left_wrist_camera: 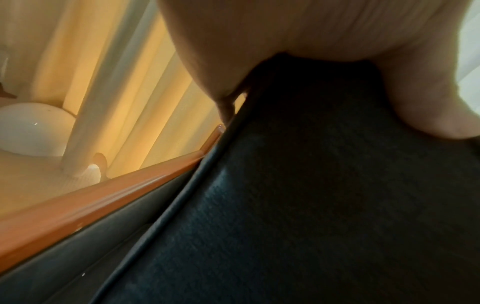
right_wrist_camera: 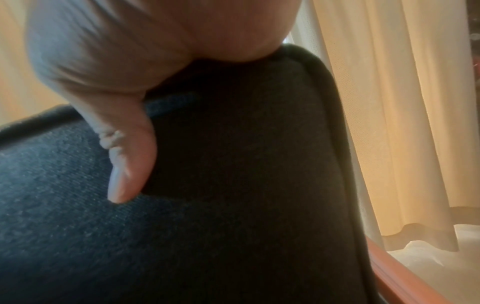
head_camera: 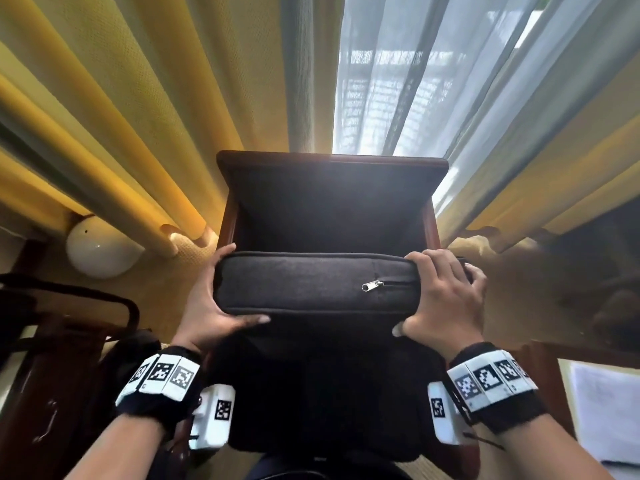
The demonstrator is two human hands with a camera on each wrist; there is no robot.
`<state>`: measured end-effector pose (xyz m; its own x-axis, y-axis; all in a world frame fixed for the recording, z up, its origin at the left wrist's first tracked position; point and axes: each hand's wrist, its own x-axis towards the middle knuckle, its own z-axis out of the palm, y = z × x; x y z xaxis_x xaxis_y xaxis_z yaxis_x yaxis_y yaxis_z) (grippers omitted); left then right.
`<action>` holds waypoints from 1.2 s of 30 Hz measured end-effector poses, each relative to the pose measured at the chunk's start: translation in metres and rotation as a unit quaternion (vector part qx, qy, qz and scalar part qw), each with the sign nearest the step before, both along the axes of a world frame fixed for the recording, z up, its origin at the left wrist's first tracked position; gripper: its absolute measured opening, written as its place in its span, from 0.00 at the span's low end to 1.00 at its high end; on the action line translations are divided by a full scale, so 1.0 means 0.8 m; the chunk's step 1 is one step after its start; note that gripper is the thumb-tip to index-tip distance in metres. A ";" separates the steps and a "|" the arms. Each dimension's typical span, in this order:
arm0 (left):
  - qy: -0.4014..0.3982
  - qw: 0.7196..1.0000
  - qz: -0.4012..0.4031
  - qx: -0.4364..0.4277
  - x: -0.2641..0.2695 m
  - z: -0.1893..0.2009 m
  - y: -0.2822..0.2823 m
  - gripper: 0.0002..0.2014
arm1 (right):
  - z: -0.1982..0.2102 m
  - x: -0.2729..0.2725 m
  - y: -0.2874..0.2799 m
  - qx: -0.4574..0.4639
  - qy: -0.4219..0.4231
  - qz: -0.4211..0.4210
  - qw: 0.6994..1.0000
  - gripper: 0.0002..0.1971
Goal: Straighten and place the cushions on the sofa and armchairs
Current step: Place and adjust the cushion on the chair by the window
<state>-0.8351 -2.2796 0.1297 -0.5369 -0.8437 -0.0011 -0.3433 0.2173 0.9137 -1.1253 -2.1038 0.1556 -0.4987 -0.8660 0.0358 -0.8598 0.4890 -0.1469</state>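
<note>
Yellow curtains (head_camera: 114, 109) hang on both sides of a sheer white curtain (head_camera: 408, 91) with daylight coming through it. In front of them stands a wooden-framed armchair (head_camera: 332, 161) with dark upholstery. To its left a white globe lamp (head_camera: 100, 247) sits low by the curtain hem, and papers (head_camera: 606, 410) lie at the lower right. A dark grey cushion (head_camera: 311, 282) is held above the armchair's seat, its zipped edge facing the camera with the zip pull (head_camera: 372, 285) right of centre. The left hand (head_camera: 207, 306) grips the cushion's left end, thumb along the underside. The right hand (head_camera: 443, 299) grips the right end, its fingers (head_camera: 460, 271) curled over the top. The cushion's lower part is lost in shadow, so it may or may not touch the seat.
</note>
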 end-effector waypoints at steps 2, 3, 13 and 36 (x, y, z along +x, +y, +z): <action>-0.016 1.000 0.005 -0.011 0.001 0.005 0.000 0.51 | 0.002 0.001 -0.005 -0.011 0.001 -0.001 1.000 0.51; -0.015 1.000 0.010 -0.020 0.000 0.009 0.003 0.49 | 0.003 -0.001 -0.005 -0.019 0.002 -0.002 1.000 0.50; -0.020 0.983 -0.039 -0.181 -0.103 0.153 0.044 0.38 | 0.023 -0.067 0.041 -0.144 -0.159 -0.108 0.971 0.47; -0.150 0.979 -0.135 -0.025 -0.079 -0.063 0.026 0.58 | 0.057 0.025 -0.035 -0.077 -0.228 0.080 0.967 0.46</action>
<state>-0.8980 -2.2590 0.0790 -0.7219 -0.6742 -0.1558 -0.5190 0.3786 0.7664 -1.1056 -2.1316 0.2010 -0.3535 -0.9352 -0.0215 -0.7507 0.2973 -0.5899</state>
